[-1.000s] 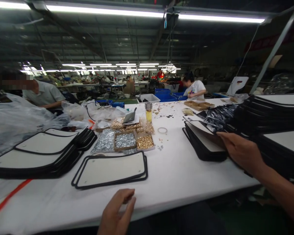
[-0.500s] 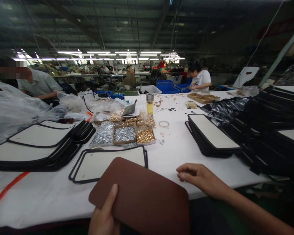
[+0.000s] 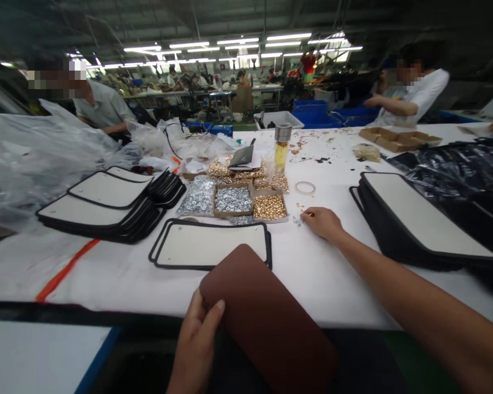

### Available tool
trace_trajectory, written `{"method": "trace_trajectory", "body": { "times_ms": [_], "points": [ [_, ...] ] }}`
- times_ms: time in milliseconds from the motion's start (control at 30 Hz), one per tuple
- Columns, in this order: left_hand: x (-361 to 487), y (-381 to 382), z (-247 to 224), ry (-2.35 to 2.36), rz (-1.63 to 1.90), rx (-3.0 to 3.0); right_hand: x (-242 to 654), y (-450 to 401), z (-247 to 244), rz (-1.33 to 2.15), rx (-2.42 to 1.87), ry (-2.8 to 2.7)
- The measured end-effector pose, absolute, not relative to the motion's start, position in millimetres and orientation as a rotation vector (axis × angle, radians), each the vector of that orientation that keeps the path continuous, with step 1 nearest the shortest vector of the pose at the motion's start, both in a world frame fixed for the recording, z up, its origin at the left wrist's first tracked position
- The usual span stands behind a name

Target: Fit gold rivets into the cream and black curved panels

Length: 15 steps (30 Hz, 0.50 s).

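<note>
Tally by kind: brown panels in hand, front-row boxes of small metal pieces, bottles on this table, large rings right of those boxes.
Brown panel in the left hand: 1
Boxes, silver-filled box and gold-filled box: 2
Bottle: 1
Large ring: 1
Total: 5

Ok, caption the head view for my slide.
Left hand holds a brown panel; right hand is at small silver pieces.

This is a factory workshop — rows of lights (image 3: 238, 41), worktables (image 3: 299, 284), boxed metal fittings (image 3: 233, 200).
</note>
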<state>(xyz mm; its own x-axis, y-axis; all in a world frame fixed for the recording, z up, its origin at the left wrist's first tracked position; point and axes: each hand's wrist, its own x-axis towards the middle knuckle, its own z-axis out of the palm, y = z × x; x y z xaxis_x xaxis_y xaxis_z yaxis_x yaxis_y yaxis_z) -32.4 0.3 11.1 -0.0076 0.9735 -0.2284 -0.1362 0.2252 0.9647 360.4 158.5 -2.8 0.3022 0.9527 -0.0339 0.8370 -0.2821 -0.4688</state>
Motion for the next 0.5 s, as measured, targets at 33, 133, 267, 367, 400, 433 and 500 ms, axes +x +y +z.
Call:
{"method": "trace_trajectory", "body": {
  "times_ms": [33, 133, 267, 367, 400, 433, 500],
  "points": [
    [-34, 1, 13, 1.233, 1.127, 0.933, 362, 156, -5, 0.421, -2.218, -1.637],
    [-43, 2, 17, 1.216, 1.122, 0.957, 368, 150, -10, 0.384, -2.191, -1.738],
    [-56, 3, 21, 1.181, 0.988, 1.157, 374, 148, -14, 0.365, -2.109, -1.856],
    [-67, 5, 21, 1.323, 0.915, 1.482, 375, 150, -11, 0.371, -2.055, -1.925],
    [-71, 6, 20, 1.372, 0.914, 1.628, 375, 151, -9, 0.377, -2.04, -1.944],
    [-75, 7, 19, 1.398, 0.922, 1.782, 375, 151, -7, 0.385, -2.027, -1.96],
    [-84, 12, 16, 1.379, 0.973, 2.069, 375, 151, -2, 0.4, -2.009, -1.975]
  ]
}}
